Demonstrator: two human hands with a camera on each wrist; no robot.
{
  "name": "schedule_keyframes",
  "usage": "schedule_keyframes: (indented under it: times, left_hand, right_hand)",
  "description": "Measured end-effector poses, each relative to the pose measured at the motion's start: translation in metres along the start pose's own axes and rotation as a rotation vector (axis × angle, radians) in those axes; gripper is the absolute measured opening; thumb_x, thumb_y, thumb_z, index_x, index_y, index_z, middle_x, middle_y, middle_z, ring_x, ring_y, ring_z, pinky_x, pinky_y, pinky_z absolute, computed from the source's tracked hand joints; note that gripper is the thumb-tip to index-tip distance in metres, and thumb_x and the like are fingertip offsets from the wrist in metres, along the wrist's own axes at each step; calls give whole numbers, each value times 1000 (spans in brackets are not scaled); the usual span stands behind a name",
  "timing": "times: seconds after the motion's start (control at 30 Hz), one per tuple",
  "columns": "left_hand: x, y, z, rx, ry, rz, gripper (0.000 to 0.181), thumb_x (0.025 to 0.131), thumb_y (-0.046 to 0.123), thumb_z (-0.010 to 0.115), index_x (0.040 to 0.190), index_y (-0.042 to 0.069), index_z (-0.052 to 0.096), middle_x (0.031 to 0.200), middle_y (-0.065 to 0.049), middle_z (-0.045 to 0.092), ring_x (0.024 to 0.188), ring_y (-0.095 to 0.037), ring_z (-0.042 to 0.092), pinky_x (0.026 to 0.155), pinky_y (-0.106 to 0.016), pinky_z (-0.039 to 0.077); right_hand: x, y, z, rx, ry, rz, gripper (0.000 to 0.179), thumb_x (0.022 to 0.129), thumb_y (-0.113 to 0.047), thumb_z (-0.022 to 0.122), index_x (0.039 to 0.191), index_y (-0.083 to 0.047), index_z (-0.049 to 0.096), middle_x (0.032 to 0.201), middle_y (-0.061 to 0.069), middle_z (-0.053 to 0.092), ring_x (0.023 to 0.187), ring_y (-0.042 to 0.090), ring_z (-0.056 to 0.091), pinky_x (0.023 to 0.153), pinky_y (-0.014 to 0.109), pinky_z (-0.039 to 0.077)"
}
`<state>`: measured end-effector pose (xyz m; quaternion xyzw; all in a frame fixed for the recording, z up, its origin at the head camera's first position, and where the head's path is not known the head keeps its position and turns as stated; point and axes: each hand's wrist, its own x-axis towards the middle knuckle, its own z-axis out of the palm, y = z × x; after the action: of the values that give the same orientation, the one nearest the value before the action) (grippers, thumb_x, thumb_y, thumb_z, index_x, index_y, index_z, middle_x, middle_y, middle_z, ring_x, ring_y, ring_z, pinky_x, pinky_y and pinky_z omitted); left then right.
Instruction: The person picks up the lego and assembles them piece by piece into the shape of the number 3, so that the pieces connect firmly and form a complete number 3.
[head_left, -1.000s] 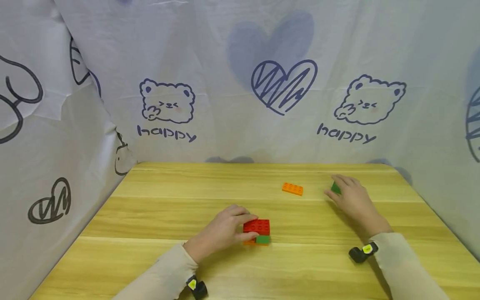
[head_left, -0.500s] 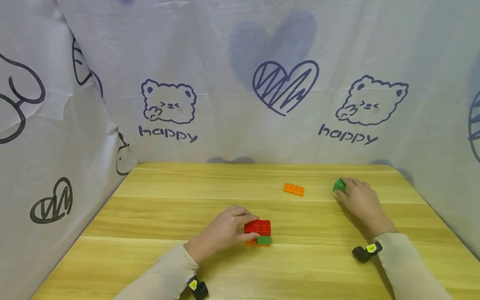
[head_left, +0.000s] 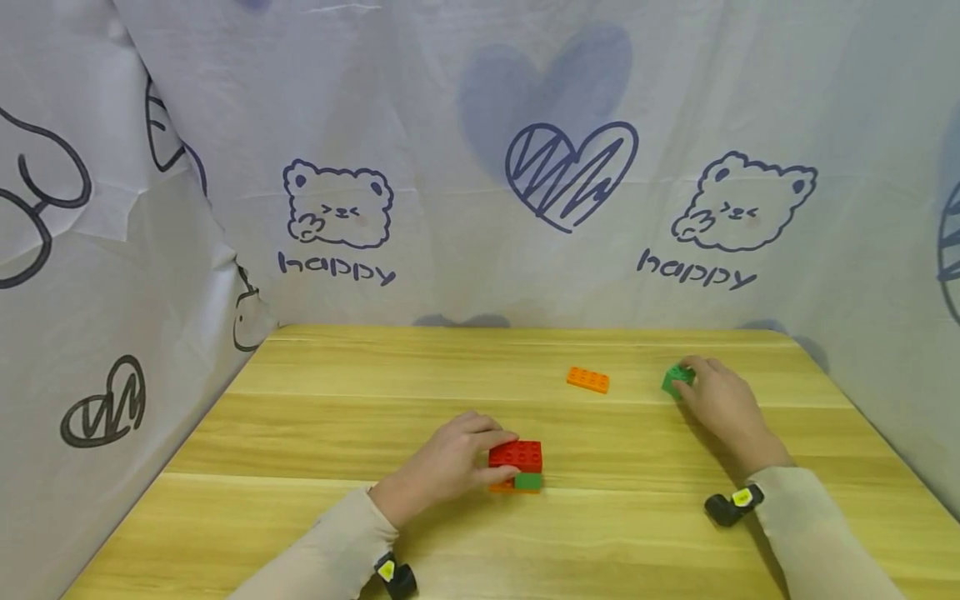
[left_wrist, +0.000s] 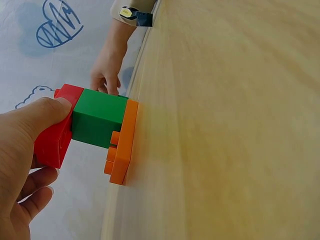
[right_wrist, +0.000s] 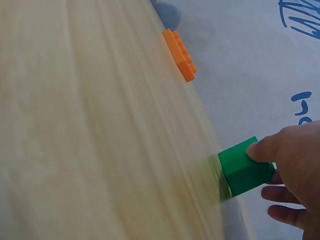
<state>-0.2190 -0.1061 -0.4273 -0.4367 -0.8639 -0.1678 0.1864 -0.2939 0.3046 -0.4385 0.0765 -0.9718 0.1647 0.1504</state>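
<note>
My left hand grips the red brick on top of a small stack, thumb on its near side. Below it sits a green brick, which covers part of an orange plate at the bottom, leaving several orange studs bare. Toward the back right of the table, my right hand pinches another green brick between thumb and fingers. That brick is close against the tabletop, its studs partly covered by the fingers in the head view.
A loose orange plate lies left of the right hand, studs up. The wooden table ends at a white printed cloth behind, with more cloth along both sides.
The right hand shifted slightly right, then turned the green brick a little, and more of the brick shows. My left hand keeps its grip on the red brick without visible movement.
</note>
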Motion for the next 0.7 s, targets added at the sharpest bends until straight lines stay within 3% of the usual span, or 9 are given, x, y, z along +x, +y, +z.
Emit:
schedule_keyframes:
  times: [0.27,0.47,0.7]
  left_hand:
    - [0,1,-1,3,8,8,42,86,41,75,115,9,73,102,1,67,92,-12,60,81,-25,52]
    - [0,1,-1,-3,3,-4,43,86,41,75,115,10,73,102,2,67,93,-12,60,82,-25,52]
    - [0,2,-2,0,-10,-18,44,87,43,74,116,10,72,103,2,67,94,-12,60,83,-26,51]
  right_hand:
    - [-1,-5,0,29,-5,-43,41,95,-19,63,127,5,52,117,31,56,102,50,56,88,63,44]
    - [0,-11,-2,11,-3,-54,46,94,-18,64,129,10,51,123,33,53,110,51,51,95,62,40]
    - [0,-18,-6,-15,46,-120,44,93,-17,64,126,12,54,116,30,55,107,47,52,95,60,40]
